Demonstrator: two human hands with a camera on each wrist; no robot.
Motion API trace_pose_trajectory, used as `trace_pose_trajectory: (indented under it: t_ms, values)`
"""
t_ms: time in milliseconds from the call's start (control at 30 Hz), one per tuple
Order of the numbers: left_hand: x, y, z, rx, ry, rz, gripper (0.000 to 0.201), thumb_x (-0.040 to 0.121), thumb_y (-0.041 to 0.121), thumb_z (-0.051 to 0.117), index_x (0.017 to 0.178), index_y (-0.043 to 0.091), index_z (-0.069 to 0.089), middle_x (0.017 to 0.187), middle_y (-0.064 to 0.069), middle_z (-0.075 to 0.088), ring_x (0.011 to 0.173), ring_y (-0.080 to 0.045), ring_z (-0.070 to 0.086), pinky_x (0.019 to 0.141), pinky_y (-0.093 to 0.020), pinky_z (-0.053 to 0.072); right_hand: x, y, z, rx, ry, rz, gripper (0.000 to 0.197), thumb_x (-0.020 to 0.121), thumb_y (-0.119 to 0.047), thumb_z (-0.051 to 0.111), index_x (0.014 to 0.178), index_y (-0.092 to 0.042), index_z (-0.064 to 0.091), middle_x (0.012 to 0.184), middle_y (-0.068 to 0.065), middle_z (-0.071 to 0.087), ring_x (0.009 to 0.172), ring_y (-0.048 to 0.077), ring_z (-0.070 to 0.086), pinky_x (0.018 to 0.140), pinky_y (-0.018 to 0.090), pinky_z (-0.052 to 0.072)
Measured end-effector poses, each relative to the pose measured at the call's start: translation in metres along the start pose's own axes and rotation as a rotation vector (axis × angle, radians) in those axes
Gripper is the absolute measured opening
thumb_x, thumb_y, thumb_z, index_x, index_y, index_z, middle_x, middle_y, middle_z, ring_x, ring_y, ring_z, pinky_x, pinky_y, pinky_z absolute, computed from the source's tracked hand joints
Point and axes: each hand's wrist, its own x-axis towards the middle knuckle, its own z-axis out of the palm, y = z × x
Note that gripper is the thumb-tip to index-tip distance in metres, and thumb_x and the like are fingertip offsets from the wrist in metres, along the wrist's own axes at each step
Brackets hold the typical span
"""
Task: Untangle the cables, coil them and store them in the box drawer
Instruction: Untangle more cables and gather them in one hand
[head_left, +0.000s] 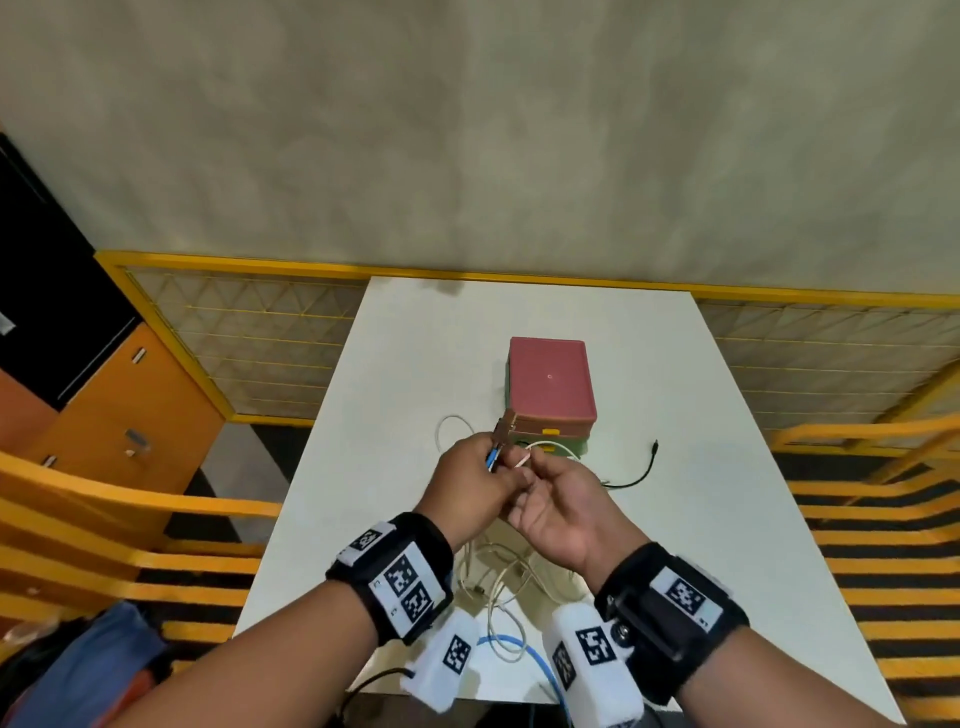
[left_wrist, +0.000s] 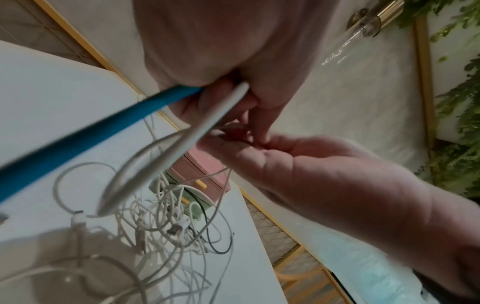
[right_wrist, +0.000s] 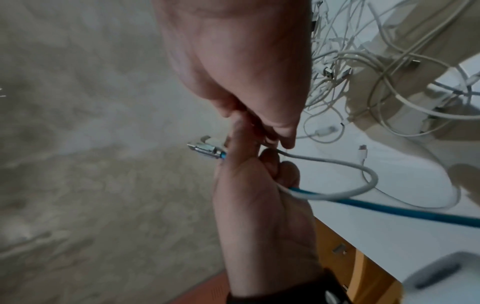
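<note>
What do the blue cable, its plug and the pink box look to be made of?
Blue cable: likely braided fabric sheath, matte and slightly fuzzy. Its plug: metal, by the shiny silver glints. Pink box: probably moulded plastic, matte, with rounded edges. Left hand grips the cable.

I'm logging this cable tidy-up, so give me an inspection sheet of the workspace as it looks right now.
Surface: white table, cables spread over its near half.
Job's things: box with pink top at mid table; whether a drawer is open cannot be told.
Clutter: nothing seen.
Hands: left hand grips the blue cable near its metal plug, plus a white cable; right hand pinches that white cable.
Cables: tangled white cables under the hands; black cable right of the box.
Surroundings: yellow railing, orange cabinet, grey wall.
</note>
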Motion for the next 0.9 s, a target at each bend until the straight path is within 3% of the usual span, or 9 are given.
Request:
trace_pose_trajectory:
  t_ms: [100, 200, 300, 367, 433, 500, 600, 800, 900]
  values:
    - [-0.003, -0.002, -0.007, -0.091, -0.134, -0.031, 0.012, 0.075, 0.008, 0.077, 0.072, 0.012, 0.066, 0.067, 0.002, 0.065, 0.061, -0.013, 0.064, 0.068, -0.038, 0.059, 0.005, -0.006, 0.002, -0.042, 0.03, 0.029, 0.032, 0.104, -0.022, 0.035, 0.09, -0.006, 0.058, 0.078, 0.014, 0.074, 0.068, 0.026, 0.074, 0.06, 0.035, 0.061]
    - [-0.03, -0.004, -0.023, -0.097, -0.341, -0.156, 0.02, 0.079, 0.004, 0.077, 0.067, 0.014, 0.063, 0.055, 0.002, 0.06, 0.043, -0.007, 0.042, 0.041, -0.017, 0.033, 0.012, -0.023, -0.002, -0.027, 0.086, 0.01, 0.026, 0.103, -0.015, 0.036, 0.09, -0.004, 0.056, 0.074, 0.014, 0.073, 0.068, 0.03, 0.073, 0.056, 0.041, 0.06]
    - [-0.061, -0.026, -0.051, -0.014, -0.564, -0.281, 0.016, 0.069, 0.023, 0.082, 0.068, 0.02, 0.066, 0.076, -0.017, 0.061, 0.051, -0.014, 0.038, 0.042, -0.02, 0.026, 0.019, -0.045, -0.014, 0.005, 0.157, -0.033, 0.031, 0.105, -0.015, 0.033, 0.089, -0.003, 0.057, 0.07, 0.015, 0.074, 0.063, 0.03, 0.075, 0.056, 0.046, 0.059]
    - [-0.073, -0.041, -0.069, 0.01, -0.616, -0.367, 0.017, 0.071, 0.022, 0.081, 0.073, 0.019, 0.065, 0.076, -0.015, 0.061, 0.047, -0.011, 0.037, 0.042, -0.022, 0.027, 0.023, -0.05, -0.02, 0.001, 0.17, -0.033, 0.032, 0.106, -0.019, 0.031, 0.093, -0.004, 0.056, 0.074, 0.015, 0.074, 0.066, 0.031, 0.075, 0.062, 0.045, 0.06]
    - [-0.078, -0.043, -0.08, -0.017, -0.55, -0.4, 0.015, 0.082, 0.019, 0.077, 0.08, 0.012, 0.064, 0.062, -0.005, 0.057, 0.041, -0.008, 0.032, 0.04, -0.022, 0.025, 0.024, -0.047, -0.022, -0.035, 0.163, -0.03, 0.033, 0.107, -0.02, 0.029, 0.093, -0.004, 0.054, 0.08, 0.017, 0.074, 0.076, 0.032, 0.073, 0.08, 0.048, 0.057]
    - [-0.071, -0.038, -0.082, -0.09, -0.325, -0.358, 0.019, 0.089, 0.022, 0.071, 0.084, 0.008, 0.06, 0.051, 0.005, 0.042, 0.04, -0.008, 0.027, 0.039, -0.021, 0.022, 0.023, -0.04, -0.021, -0.095, 0.144, -0.022, 0.032, 0.108, -0.018, 0.028, 0.096, -0.004, 0.054, 0.088, 0.017, 0.073, 0.092, 0.033, 0.067, 0.094, 0.05, 0.047]
    - [-0.044, -0.023, -0.072, -0.216, 0.012, -0.237, 0.03, 0.088, 0.027, 0.071, 0.076, 0.015, 0.047, 0.054, 0.004, 0.031, 0.042, -0.01, 0.025, 0.04, -0.021, 0.022, 0.018, -0.021, -0.021, -0.182, 0.104, 0.015, 0.028, 0.107, -0.019, 0.03, 0.102, -0.008, 0.055, 0.096, 0.016, 0.074, 0.106, 0.032, 0.063, 0.098, 0.048, 0.044]
    - [-0.017, 0.005, -0.007, -0.246, -0.074, -0.097, 0.01, 0.085, 0.003, 0.072, 0.082, 0.007, 0.063, 0.057, 0.003, 0.058, 0.042, -0.002, 0.05, 0.038, -0.013, 0.036, 0.015, 0.009, -0.011, -0.185, 0.019, 0.063, 0.032, 0.105, -0.025, 0.033, 0.099, -0.012, 0.061, 0.082, 0.003, 0.075, 0.07, 0.019, 0.071, 0.074, 0.039, 0.047]
    - [-0.016, 0.001, 0.01, -0.26, -0.08, -0.139, 0.012, 0.084, 0.001, 0.071, 0.078, 0.006, 0.061, 0.059, -0.001, 0.057, 0.041, -0.003, 0.053, 0.038, -0.014, 0.039, 0.01, 0.007, -0.008, -0.123, 0.018, 0.062, 0.036, 0.106, -0.023, 0.033, 0.102, -0.005, 0.064, 0.086, 0.01, 0.074, 0.073, 0.025, 0.072, 0.071, 0.043, 0.052]
